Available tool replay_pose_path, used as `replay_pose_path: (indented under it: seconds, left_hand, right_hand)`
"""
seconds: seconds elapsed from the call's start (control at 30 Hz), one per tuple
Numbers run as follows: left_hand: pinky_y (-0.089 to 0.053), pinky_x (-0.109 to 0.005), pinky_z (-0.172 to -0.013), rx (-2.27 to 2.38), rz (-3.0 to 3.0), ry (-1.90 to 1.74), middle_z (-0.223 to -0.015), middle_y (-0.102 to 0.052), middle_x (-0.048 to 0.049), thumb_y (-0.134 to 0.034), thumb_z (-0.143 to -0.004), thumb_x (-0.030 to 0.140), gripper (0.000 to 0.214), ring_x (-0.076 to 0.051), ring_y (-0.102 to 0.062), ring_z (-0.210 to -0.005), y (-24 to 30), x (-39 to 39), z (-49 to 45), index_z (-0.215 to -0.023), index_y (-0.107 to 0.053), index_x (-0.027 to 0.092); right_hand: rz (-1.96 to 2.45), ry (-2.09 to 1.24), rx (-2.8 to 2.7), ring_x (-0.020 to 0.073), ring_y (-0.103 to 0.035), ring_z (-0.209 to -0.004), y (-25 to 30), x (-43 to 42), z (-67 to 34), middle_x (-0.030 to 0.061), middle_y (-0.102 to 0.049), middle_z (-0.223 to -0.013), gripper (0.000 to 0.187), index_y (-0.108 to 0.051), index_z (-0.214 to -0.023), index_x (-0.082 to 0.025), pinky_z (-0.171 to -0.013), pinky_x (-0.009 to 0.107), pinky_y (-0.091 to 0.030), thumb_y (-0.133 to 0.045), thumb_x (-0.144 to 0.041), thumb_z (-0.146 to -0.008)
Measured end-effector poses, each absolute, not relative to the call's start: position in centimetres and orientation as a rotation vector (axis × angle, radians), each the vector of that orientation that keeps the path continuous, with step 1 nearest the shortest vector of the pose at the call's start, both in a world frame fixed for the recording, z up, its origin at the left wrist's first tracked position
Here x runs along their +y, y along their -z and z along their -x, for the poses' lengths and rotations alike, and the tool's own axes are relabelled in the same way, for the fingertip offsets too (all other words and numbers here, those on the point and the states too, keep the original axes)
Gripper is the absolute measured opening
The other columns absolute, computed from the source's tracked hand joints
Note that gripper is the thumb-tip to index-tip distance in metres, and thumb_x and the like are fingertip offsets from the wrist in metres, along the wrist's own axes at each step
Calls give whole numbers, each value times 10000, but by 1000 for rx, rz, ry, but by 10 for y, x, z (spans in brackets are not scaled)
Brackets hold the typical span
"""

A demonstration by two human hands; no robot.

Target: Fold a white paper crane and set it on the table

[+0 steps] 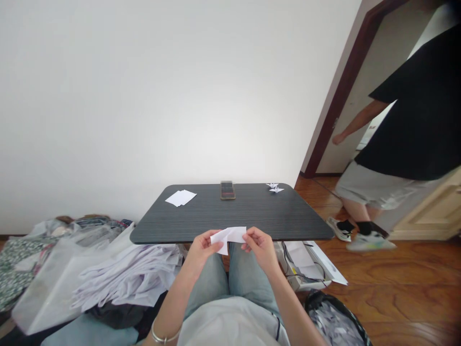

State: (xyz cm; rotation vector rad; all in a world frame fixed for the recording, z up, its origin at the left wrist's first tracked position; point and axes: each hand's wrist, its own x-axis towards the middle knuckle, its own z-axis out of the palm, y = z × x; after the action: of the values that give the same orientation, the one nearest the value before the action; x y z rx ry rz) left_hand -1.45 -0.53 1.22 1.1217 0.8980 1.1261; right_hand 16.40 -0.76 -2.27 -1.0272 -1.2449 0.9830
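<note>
A small piece of white paper (230, 234), partly folded, is held up just in front of the table's near edge. My left hand (202, 251) pinches its left end between thumb and fingers. At the other end, my right hand (260, 246) grips the paper the same way. One flap hangs down from the paper near the left thumb. On the dark table (201, 218) beyond, a few loose white sheets (180, 197) lie at the left. Folded paper cranes (275, 189) sit at the far right corner.
A phone (227, 190) lies at the table's back middle. Heaped clothes (133, 274) are at the left. Right of my legs are a box with cables (306, 264) and a black bag of scraps (334, 319). A person in a black shirt (414, 110) walks by the doorway.
</note>
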Motion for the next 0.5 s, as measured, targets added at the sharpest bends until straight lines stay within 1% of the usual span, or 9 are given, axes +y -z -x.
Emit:
replay_pose_path:
  seconds: [0.1,0.17,0.27,0.33,0.4,0.43,0.5]
  left_hand:
    - [-422,-227,-609,950,-1140,-1145,-729,-701,-41,-747,-581,269,298,-154,-604,-650,-9,-4,14,-839,-687,134]
    - [-417,-227,-609,961,-1150,-1170,-748,-709,-53,-735,-598,281,255,-157,-607,-658,-6,-2,14,-797,-688,130]
    - [-428,-238,-660,942,-1137,-1224,-890,-713,-82,-721,-618,272,191,-168,-625,-737,-4,0,14,-743,-671,136]
    - [-436,-256,-703,931,-1133,-1250,-973,-698,-99,-710,-632,261,151,-183,-633,-802,-3,0,12,-696,-644,142]
    - [-442,-275,-733,930,-1149,-1261,-990,-691,-107,-705,-634,250,141,-198,-635,-847,-4,-1,10,-657,-613,145]
    - [-444,-282,-741,930,-1157,-1262,-985,-691,-107,-704,-632,241,140,-203,-634,-859,-4,-2,9,-655,-604,146]
    - [-448,-284,-744,918,-1148,-1280,-968,-693,-100,-705,-625,219,144,-202,-633,-869,-4,-2,9,-657,-584,148]
  right_hand:
    - [1058,-969,-1176,137,-595,-529,23,-7,-164,-1,-597,-626,290,-545,-737,-187,-436,205,-438,-633,-461,-710]
    - [1096,-929,-1114,143,-588,-531,23,-6,-165,-2,-590,-613,313,-521,-728,-191,-420,201,-426,-663,-466,-679]
    - [1122,-933,-1127,135,-549,-478,24,-6,-164,-13,-547,-502,345,-514,-635,-187,-403,200,-400,-631,-506,-694]
    - [1079,-1014,-1188,128,-547,-470,23,-6,-162,4,-562,-507,392,-551,-605,-171,-405,200,-404,-571,-544,-726]
    - [1016,-1105,-1211,125,-567,-497,21,-7,-159,27,-604,-588,409,-597,-641,-156,-407,193,-413,-545,-549,-742]
    - [990,-1140,-1201,125,-575,-512,20,-8,-158,33,-618,-631,394,-615,-679,-152,-407,188,-416,-551,-536,-741]
    - [965,-1193,-1172,121,-574,-516,18,-9,-156,28,-619,-649,345,-633,-735,-151,-407,183,-418,-585,-492,-726]
